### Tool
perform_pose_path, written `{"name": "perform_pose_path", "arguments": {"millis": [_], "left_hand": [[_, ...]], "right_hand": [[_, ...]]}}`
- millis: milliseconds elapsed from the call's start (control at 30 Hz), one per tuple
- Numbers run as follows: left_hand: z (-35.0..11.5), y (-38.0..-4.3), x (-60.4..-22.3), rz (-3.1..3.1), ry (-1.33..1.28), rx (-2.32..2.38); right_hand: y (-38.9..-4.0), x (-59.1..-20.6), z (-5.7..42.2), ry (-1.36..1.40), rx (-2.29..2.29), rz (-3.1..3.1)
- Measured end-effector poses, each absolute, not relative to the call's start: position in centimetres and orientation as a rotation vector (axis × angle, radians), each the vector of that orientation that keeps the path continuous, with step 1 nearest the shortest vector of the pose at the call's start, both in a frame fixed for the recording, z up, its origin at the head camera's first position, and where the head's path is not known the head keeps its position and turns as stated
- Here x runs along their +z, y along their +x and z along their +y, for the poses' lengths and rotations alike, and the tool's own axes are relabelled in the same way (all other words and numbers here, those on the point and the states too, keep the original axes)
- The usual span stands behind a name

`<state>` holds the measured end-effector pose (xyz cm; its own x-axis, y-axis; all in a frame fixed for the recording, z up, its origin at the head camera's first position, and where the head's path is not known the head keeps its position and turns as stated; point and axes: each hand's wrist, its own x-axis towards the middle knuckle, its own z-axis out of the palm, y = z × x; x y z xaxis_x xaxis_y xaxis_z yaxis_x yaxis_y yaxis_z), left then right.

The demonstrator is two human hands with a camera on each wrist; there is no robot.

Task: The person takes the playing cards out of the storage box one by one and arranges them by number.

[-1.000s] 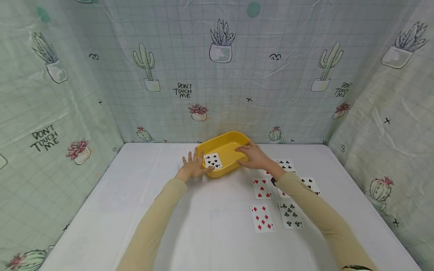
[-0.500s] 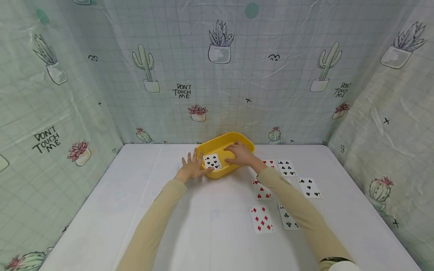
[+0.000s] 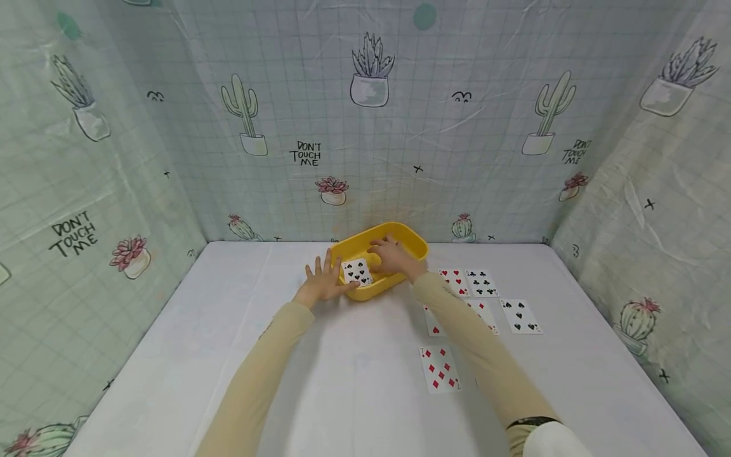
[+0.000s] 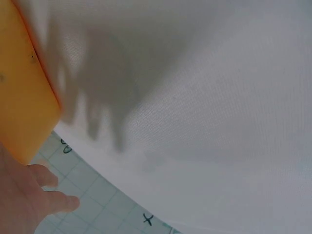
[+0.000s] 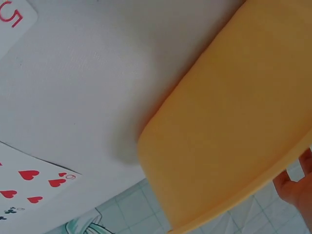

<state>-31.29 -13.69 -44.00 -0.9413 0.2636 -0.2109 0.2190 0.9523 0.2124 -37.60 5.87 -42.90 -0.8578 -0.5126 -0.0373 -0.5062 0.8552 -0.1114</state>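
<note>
A yellow plastic basin (image 3: 410, 238) stands at the back middle of the white table, tilted diagonally in the head view. Inside its left end lies a spades playing card (image 3: 356, 271), face up. My left hand (image 3: 323, 283) rests against that end with its fingers spread, the thumb along the near rim. Over the near rim, my right hand (image 3: 394, 257) reaches into the basin, fingers loosely bent and close to the card's right edge. In the right wrist view the basin's outer wall (image 5: 229, 112) fills much of the frame, and fingers (image 5: 292, 190) show beyond its rim.
Right of the basin lie face-up cards: a six of hearts (image 3: 454, 282), a clubs card (image 3: 482, 283), a five of spades (image 3: 521, 316) and a seven of diamonds (image 3: 440, 369). The right sleeve (image 3: 480, 355) covers others. A cactus-print cloth (image 3: 371, 171) hangs behind.
My right hand has moved left from the basin's right rim, across its inside toward the spades card. The left hand and the basin have stayed in place.
</note>
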Motion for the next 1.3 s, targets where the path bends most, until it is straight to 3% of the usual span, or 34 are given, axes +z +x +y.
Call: {"name": "perform_pose_path", "arguments": {"millis": [500,1300], "left_hand": [[-13.5,-31.7,-44.2,2.859,0.367,0.287],[-13.8,-31.9,-44.6,2.883,0.359,0.306]], "right_hand": [[-38.0,-43.8,4.4,-0.787,-0.057,2.743],[-37.6,-43.9,3.6,-0.514,-0.165,2.684]]}}
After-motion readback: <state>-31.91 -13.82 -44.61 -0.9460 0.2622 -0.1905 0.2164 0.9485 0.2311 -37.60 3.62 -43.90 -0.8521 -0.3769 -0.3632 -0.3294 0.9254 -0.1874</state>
